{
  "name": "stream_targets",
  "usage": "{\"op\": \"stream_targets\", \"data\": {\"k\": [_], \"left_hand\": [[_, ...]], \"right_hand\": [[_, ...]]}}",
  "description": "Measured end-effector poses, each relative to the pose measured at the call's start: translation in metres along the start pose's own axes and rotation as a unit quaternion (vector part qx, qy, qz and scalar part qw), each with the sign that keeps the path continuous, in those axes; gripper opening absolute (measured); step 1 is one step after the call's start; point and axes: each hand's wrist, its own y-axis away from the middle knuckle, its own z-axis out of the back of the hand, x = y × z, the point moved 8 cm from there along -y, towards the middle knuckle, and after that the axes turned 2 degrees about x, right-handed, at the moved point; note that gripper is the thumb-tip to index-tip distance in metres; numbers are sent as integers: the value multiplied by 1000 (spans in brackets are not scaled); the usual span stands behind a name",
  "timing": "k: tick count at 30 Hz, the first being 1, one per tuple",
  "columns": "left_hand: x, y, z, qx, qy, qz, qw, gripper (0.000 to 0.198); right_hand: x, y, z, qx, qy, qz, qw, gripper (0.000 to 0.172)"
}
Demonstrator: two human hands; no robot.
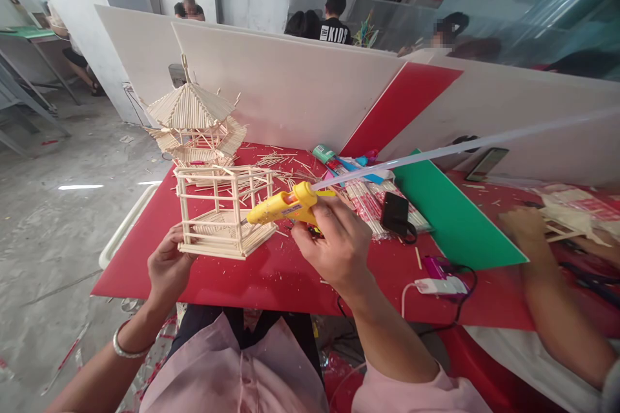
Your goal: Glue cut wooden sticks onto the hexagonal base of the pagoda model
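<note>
My left hand (169, 264) grips the lower left corner of a wooden stick frame (236, 206), an open structure of upright and cross sticks on a slatted base. In my right hand (336, 239) is a yellow hot glue gun (283, 205), with a long translucent glue stick (397, 160) sticking out of its back. The gun's nozzle points left, at the near upright of the frame; whether it touches the wood I cannot tell. Behind the frame stands a tiered pagoda model (191, 116) made of the same pale sticks.
Loose sticks (276, 160) lie scattered on the red table (295, 284). To the right are bagged sticks (365, 200), a black device (394, 213), a green board (450, 219) and a white power strip (440, 285) with cables. A co-worker's arm (547, 284) works at far right. White partitions (290, 84) stand behind.
</note>
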Motion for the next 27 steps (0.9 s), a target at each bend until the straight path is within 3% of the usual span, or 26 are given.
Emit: {"op": "stream_targets", "data": {"k": [5, 18, 27], "left_hand": [[0, -1, -1, -1, 9, 5, 1000, 14], [-3, 0, -4, -2, -16, 16, 1000, 17], [-8, 0, -6, -7, 8, 68, 998, 18]], "right_hand": [[0, 0, 0, -4, -2, 4, 1000, 28], [5, -1, 4, 11, 15, 34, 999, 44], [9, 2, 9, -10, 51, 49, 997, 31]]}}
